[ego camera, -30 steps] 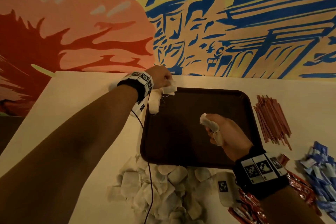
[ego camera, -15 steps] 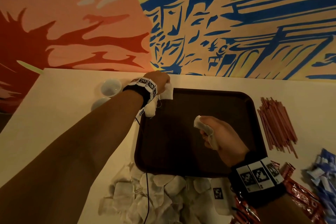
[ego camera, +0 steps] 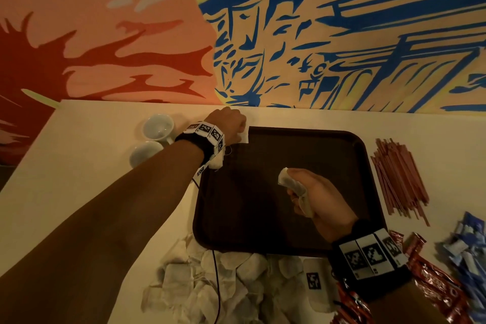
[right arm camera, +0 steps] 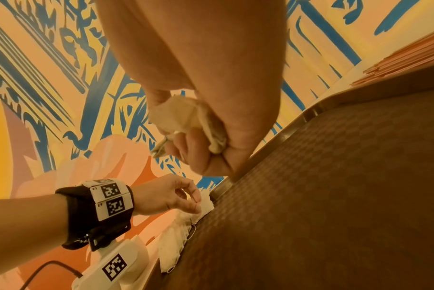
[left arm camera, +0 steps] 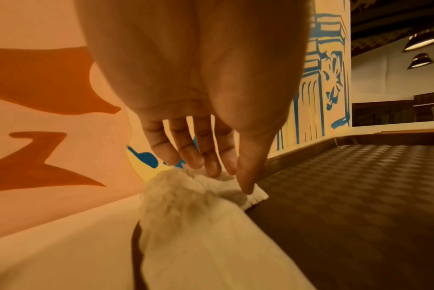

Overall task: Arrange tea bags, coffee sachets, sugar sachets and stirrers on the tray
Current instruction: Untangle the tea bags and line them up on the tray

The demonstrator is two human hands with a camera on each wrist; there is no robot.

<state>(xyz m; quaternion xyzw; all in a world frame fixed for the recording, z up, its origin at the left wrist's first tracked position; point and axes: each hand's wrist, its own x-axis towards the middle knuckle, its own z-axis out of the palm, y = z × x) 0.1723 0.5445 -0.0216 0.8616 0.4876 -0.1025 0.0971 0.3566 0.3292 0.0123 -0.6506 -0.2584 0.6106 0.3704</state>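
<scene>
We pinch one white paper tea bag (ego camera: pixel 243 137) in our left hand (ego camera: pixel 228 123) at the far-left corner of the dark brown plastic tray (ego camera: pixel 249 205) — our right hand (ego camera: pixel 323 200) grips another crumpled tea bag (ego camera: pixel 286 181) above the tray's middle.

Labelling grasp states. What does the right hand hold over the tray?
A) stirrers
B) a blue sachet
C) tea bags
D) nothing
C: the right hand grips crumpled tea bags above the tray, while the stirrers lie on the table beside it.
</scene>
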